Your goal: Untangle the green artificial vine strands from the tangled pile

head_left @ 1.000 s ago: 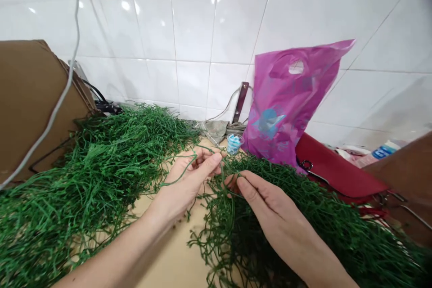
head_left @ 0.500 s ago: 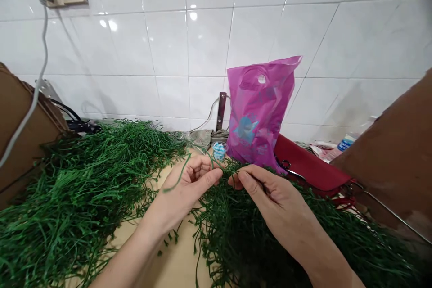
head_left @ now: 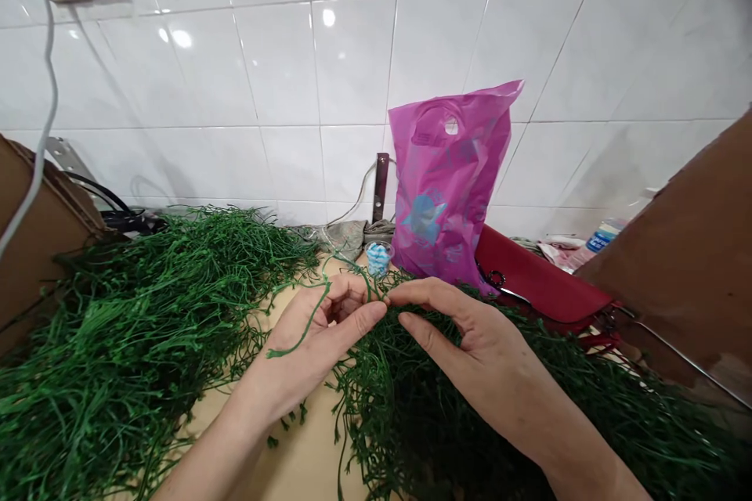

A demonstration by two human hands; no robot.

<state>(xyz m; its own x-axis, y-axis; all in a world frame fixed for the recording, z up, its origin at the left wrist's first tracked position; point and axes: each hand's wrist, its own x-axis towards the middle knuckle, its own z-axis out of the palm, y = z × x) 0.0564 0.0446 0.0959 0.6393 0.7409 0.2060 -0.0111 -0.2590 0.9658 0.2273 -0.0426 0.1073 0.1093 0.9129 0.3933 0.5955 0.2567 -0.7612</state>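
Head view. Left hand (head_left: 320,329): narrow grip, fingers curled and thumb pressed on a green strand (head_left: 309,318) whose loose end droops over the table (head_left: 299,454). Right hand (head_left: 470,344): thumb and forefinger pinched at the strand's upper end, tip to tip with the left.

Change since half a second ago: the right forefinger has stretched forward to meet the left thumb, and the strand tail hangs lower. Judgement: both grips now share the one strand, just above the right green pile (head_left: 411,407). The left green pile (head_left: 129,329) is untouched.
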